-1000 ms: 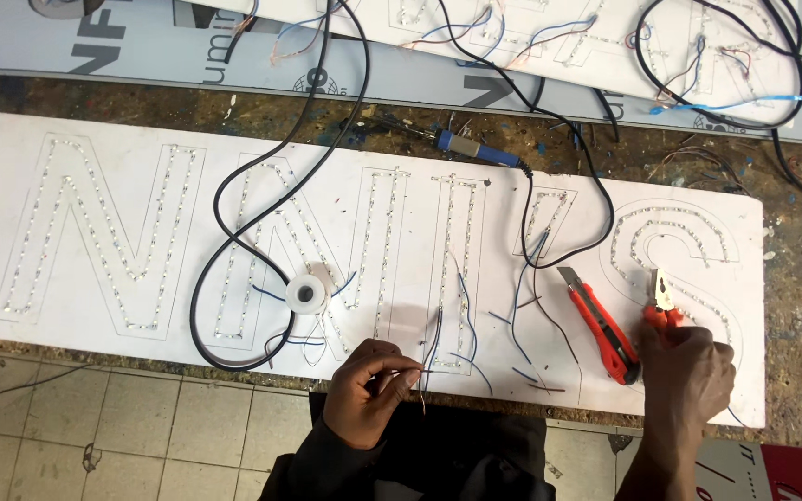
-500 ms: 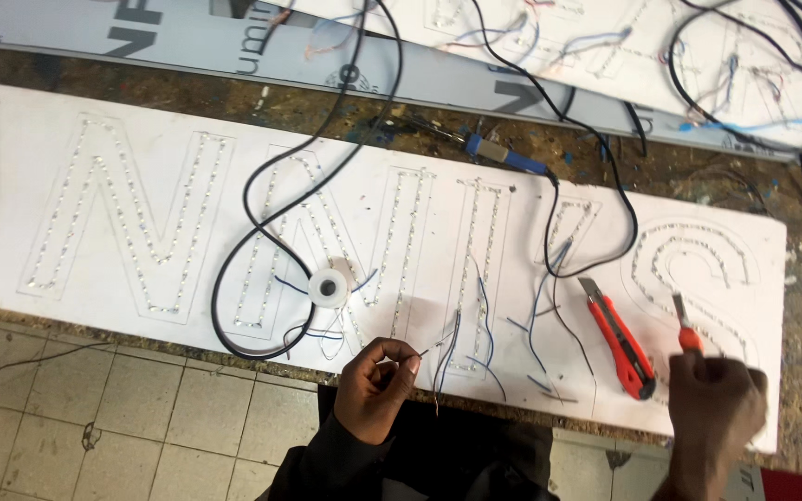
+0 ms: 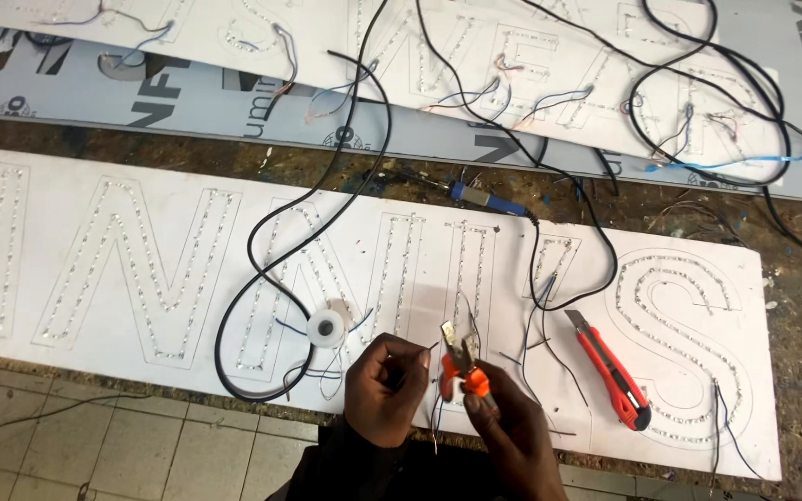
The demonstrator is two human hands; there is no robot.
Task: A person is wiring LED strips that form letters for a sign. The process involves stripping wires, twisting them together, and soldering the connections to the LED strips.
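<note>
Pliers [image 3: 461, 364] now beside wire [image 3: 431, 394].

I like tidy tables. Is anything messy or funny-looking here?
Yes. Black cables loop loosely across the white letter panel, and an orange utility knife lies loose on it. The workbench underneath looks scuffed and stained. Nothing seems spilled or broken.

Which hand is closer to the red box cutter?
The right hand: it is just left of the red box cutter, holding orange pliers. The left hand is farther left.
</note>
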